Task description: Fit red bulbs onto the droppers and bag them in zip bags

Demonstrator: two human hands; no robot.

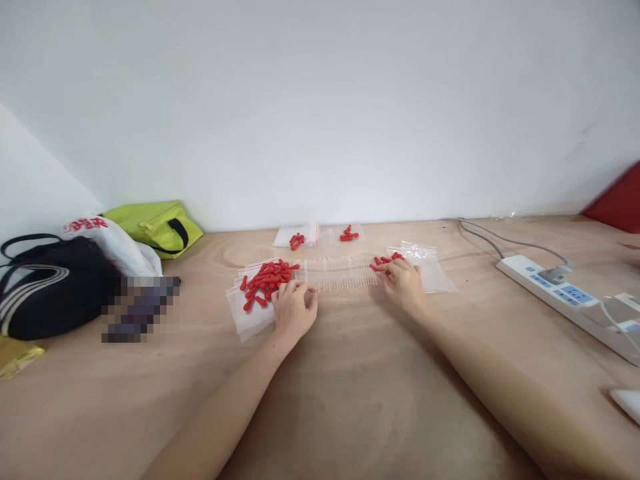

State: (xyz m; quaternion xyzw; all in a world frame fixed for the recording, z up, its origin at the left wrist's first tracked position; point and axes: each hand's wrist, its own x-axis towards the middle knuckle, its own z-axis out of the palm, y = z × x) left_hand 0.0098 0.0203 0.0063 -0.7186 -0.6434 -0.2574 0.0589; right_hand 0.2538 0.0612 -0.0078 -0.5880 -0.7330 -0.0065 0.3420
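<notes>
Many red rubber-like pieces (265, 280) lie heaped on clear plastic bags (241, 319) left of centre. My left hand (295, 308) rests at the right edge of this heap, fingers curled down; what they hold, if anything, is hidden. A row of thin clear sticks (335, 274) spans the space between my hands. At its right end my right hand (401, 283) pinches a red piece (375, 267) by the fingertips. More red pieces (397, 256) lie just beyond that hand on another clear bag (436, 272).
Two bags with small red groups (297, 241) (349, 233) lie near the wall. A black bag (60, 287), white bag (120, 243) and lime-green bag (155, 223) stand left. A power strip (555, 287) with cables is right, a red object (617, 200) far right.
</notes>
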